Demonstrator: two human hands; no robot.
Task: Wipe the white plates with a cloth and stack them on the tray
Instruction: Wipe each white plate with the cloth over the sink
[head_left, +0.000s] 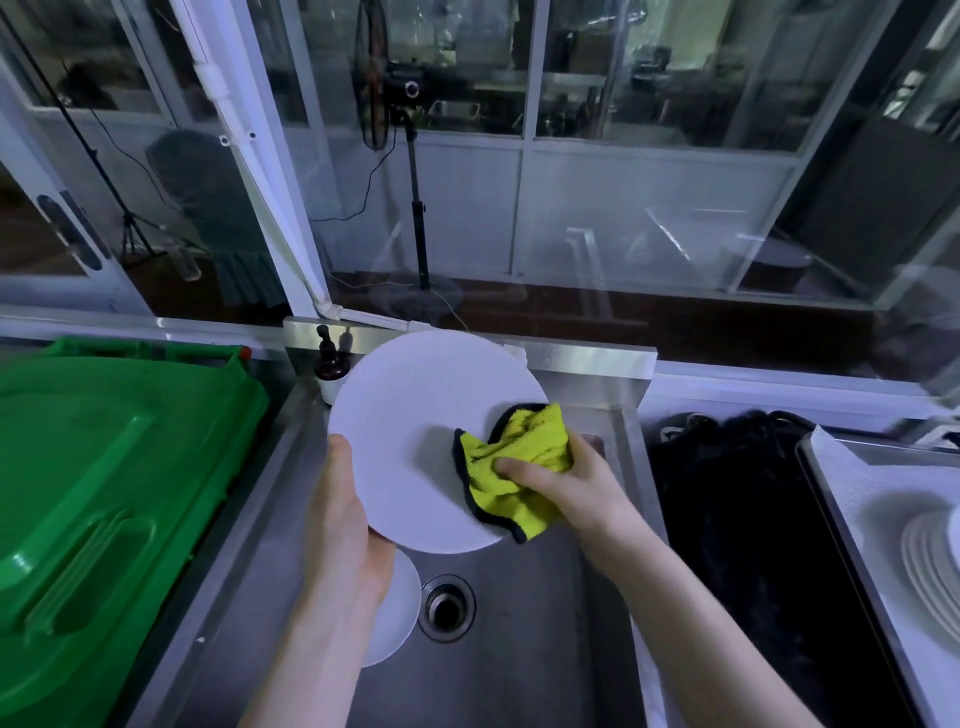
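Plate (410, 410) over sink (524, 670): your left hand (343, 519) grips 8 o'clock rim, right hand (576, 491) clutches cloth (530, 441); hard rub cd drop it.

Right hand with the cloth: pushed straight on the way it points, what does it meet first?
The right hand would slide the cloth leftward over the plate, probably first reaching the thumb of the left hand at the rim; depth is unclear.

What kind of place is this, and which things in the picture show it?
Probably the dishwashing area of a commercial kitchen: a deep stainless steel sink with a drain, a large green bin beside it, and a tray holding stacked white plates on the right.
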